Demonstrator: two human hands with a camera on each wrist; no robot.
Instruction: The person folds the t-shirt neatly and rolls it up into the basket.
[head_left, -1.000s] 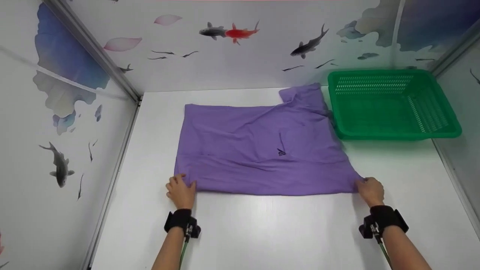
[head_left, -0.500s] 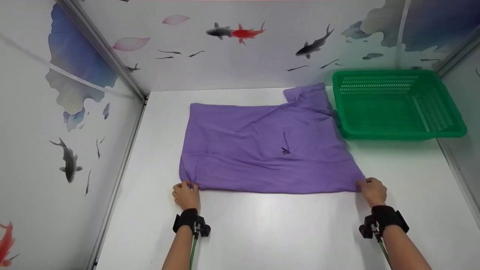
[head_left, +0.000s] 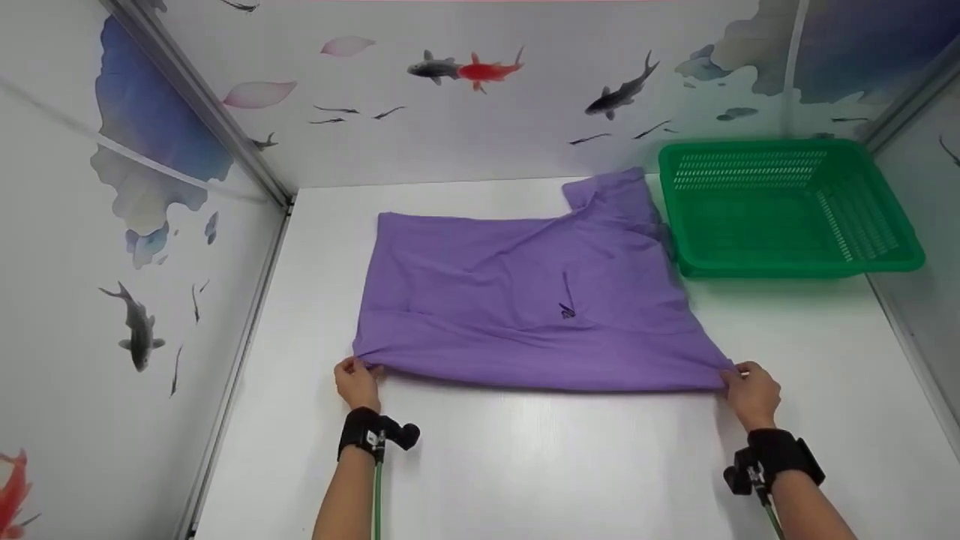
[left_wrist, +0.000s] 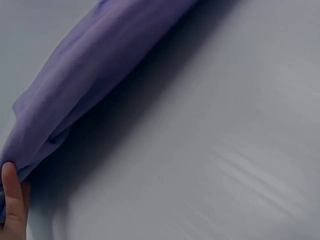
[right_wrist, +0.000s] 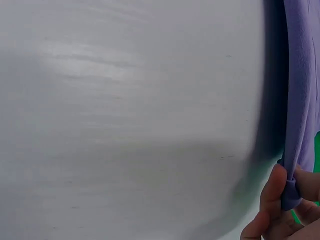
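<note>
A purple T-shirt (head_left: pixel 517 292) lies sideways on the white table, a sleeve sticking out at the upper right and a small dark print near its middle. At its near left corner my left hand (head_left: pixel 358 382) pinches the cloth. My right hand (head_left: pixel 752 394) pinches the near right corner. Between the two hands the near edge is stretched, and the left wrist view shows that edge of the shirt (left_wrist: pixel 95 70) raised over its shadow. In the right wrist view, thumb and fingers (right_wrist: pixel 273 187) grip a small fold of the fabric.
A green plastic basket (head_left: pixel 787 262) stands at the back right, close against the shirt's right side. White walls with painted fish (head_left: pixel 487 71) border the table at the back and sides. Each wrist wears a black camera strap (head_left: pixel 784 454) with a green cable.
My left hand shifted along the near left corner and now pinches it, where its fingers were spread on the cloth earlier. The near edge is pulled tauter. My right hand keeps its hold.
</note>
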